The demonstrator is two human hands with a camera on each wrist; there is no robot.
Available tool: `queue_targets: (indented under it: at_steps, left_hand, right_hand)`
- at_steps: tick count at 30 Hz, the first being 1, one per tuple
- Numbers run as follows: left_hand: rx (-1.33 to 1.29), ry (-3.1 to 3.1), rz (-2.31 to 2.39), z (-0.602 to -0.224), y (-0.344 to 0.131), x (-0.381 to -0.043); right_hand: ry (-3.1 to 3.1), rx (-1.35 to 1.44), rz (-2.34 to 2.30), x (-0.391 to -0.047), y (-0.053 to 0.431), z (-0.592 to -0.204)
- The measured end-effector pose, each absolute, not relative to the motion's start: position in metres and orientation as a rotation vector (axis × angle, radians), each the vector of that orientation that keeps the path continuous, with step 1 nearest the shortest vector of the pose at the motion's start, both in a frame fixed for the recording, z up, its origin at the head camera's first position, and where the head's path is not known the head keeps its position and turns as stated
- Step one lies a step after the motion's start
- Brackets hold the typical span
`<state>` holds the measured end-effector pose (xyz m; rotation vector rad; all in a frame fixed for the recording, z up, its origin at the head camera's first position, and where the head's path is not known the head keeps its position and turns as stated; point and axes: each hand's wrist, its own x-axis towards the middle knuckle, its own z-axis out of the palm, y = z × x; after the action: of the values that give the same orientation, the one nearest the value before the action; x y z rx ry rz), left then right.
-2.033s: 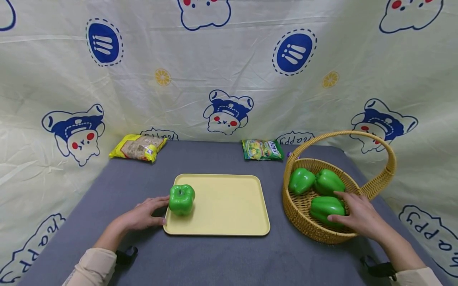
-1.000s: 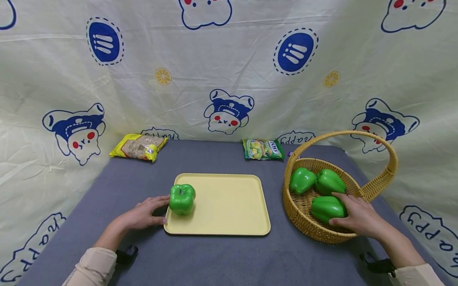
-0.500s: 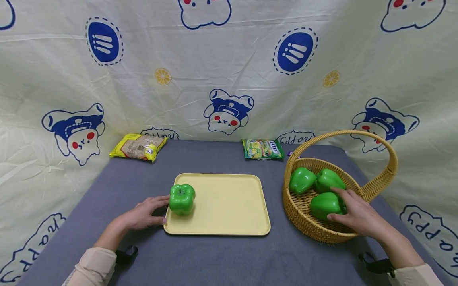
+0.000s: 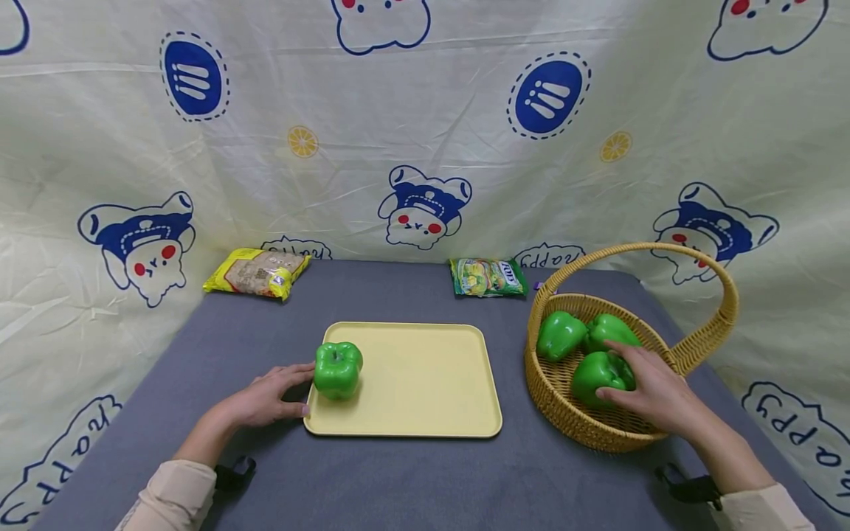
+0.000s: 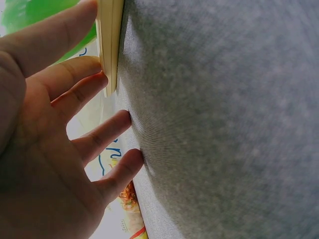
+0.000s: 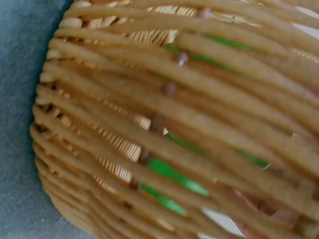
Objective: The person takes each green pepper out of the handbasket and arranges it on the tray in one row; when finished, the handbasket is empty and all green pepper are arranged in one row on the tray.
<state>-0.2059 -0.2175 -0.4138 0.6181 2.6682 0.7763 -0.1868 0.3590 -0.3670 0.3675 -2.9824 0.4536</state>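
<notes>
In the head view my right hand [image 4: 654,387] reaches over the basket's near rim and grips a green bell pepper [image 4: 599,380] between thumb and fingers. Two more green peppers, one on the left [image 4: 560,336] and one behind [image 4: 607,332], lie in the wicker basket [image 4: 558,413]. My left hand [image 4: 268,398] rests at the left edge of a pale yellow tray [image 4: 418,383], its fingers spread and fairly straight. In the left wrist view, fingertips [image 5: 94,64] touch the tray's rim. Another green bell pepper [image 4: 338,371] stands upright on the tray's left part.
A yellow bag [image 4: 259,273] lies at the back left of the grey table [image 4: 425,479]. A green snack packet [image 4: 488,278] lies at the back middle. The basket's tall handle [image 4: 724,295] arches over its right side. Wicker strands [image 6: 174,109] fill most of the right wrist view.
My right hand has taken hold of the nearest pepper in the basket, turned it stem end rightward, and shifted it slightly up and left. The left hand and tray have stayed still.
</notes>
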Motion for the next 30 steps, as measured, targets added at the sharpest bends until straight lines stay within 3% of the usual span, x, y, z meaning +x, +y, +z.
queue_targets:
  at_steps: [30]
  left_hand:
    - [0.624,2.665,0.782,-0.414,-0.217,-0.205]
  right_hand:
    - [-2.950,0.500,0.524,-0.184,0.349,-0.369]
